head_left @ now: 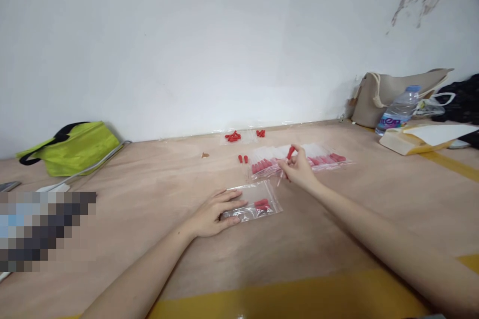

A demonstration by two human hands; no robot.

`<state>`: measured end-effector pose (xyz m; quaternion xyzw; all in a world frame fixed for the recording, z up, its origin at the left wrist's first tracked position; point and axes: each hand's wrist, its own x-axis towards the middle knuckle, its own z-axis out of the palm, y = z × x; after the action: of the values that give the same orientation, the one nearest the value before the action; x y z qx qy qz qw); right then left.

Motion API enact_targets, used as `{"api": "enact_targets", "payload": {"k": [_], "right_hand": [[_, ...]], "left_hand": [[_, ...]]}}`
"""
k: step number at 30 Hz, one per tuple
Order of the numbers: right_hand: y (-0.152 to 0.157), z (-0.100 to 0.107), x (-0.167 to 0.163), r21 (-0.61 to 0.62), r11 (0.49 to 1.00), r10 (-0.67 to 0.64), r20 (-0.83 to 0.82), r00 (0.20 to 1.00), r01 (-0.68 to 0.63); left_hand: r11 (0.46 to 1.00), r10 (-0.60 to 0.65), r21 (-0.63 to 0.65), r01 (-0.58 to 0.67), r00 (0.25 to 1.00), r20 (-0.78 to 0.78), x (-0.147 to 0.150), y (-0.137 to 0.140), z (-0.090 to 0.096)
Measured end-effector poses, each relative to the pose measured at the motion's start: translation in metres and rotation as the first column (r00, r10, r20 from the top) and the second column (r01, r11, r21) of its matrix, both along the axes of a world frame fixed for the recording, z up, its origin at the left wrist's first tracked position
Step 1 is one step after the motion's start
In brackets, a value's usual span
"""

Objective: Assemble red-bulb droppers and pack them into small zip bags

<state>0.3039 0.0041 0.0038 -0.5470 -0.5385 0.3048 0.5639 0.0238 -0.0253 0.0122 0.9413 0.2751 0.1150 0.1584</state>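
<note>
My left hand [217, 213] lies with fingers spread on a clear zip bag [254, 190]. Inside that bag are a few red rubber bulbs [262, 204]. Pinched in my right hand [299, 170] is a dropper [291, 152] with a red bulb at the top and a thin clear tube below. Under and behind this hand, a row of clear bags [275, 153] holds several droppers with red bulbs, partly hidden by the hand. Two loose droppers [243, 159] lie side by side left of the row.
Along the wall lie two groups of red bulbs [233, 137] on clear plastic. A green bag [80, 148] is at the left. To the right stand a beige bag [398, 92], a water bottle [396, 112] and an open carton [419, 139]. Yellow tape [284, 296] crosses the table's near edge.
</note>
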Motion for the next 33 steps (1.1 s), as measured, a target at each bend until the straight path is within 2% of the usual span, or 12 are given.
{"api": "enact_targets", "payload": {"k": [3,6,10,13,16,20,25,28,30,32,33], "right_hand": [[-0.015,-0.016,0.006,0.027,1.000,-0.011,-0.107,0.994,0.014],[-0.020,-0.024,-0.001,0.015,1.000,-0.007,-0.237,0.971,0.011],[-0.025,-0.027,-0.014,-0.040,0.996,0.058,-0.443,0.894,-0.084],[-0.032,-0.025,-0.018,-0.098,0.984,0.078,-0.513,0.855,-0.148],[-0.038,-0.022,-0.016,-0.156,0.961,0.143,-0.421,0.896,-0.227],[-0.039,-0.018,-0.011,-0.227,0.891,0.356,-0.186,0.916,-0.393],[-0.035,-0.016,-0.018,-0.170,0.926,0.322,-0.111,0.940,-0.337],[-0.036,-0.018,-0.023,-0.137,0.908,0.396,-0.025,0.918,-0.396],[-0.036,-0.018,-0.022,-0.119,0.864,0.497,0.047,0.867,-0.489],[-0.035,-0.015,-0.017,-0.157,0.826,0.559,0.091,0.824,-0.542],[-0.034,-0.013,-0.014,-0.183,0.830,0.550,0.107,0.828,-0.528]], "left_hand": [[1.000,0.002,0.004,-0.002,1.000,-0.004,-0.001,0.001,-0.002],[1.000,-0.003,0.014,0.003,1.000,-0.022,-0.001,0.001,-0.002],[0.999,0.014,0.031,-0.013,0.999,-0.039,-0.001,0.000,-0.001],[0.999,0.025,0.034,-0.023,0.998,-0.051,-0.001,0.000,0.000],[0.999,0.023,0.035,-0.021,0.999,-0.048,0.000,0.000,0.000],[0.999,0.035,0.038,-0.034,0.999,-0.025,-0.001,0.000,-0.002],[0.998,0.030,0.047,-0.030,1.000,-0.008,-0.001,0.000,-0.003],[0.998,0.032,0.047,-0.031,0.999,-0.006,0.000,-0.001,-0.002],[0.999,0.029,0.046,-0.029,0.999,-0.015,0.000,-0.001,-0.001],[0.999,0.024,0.046,-0.022,0.999,-0.031,0.000,-0.001,-0.001],[0.999,0.022,0.048,-0.020,0.999,-0.039,0.000,0.000,-0.001]]}}
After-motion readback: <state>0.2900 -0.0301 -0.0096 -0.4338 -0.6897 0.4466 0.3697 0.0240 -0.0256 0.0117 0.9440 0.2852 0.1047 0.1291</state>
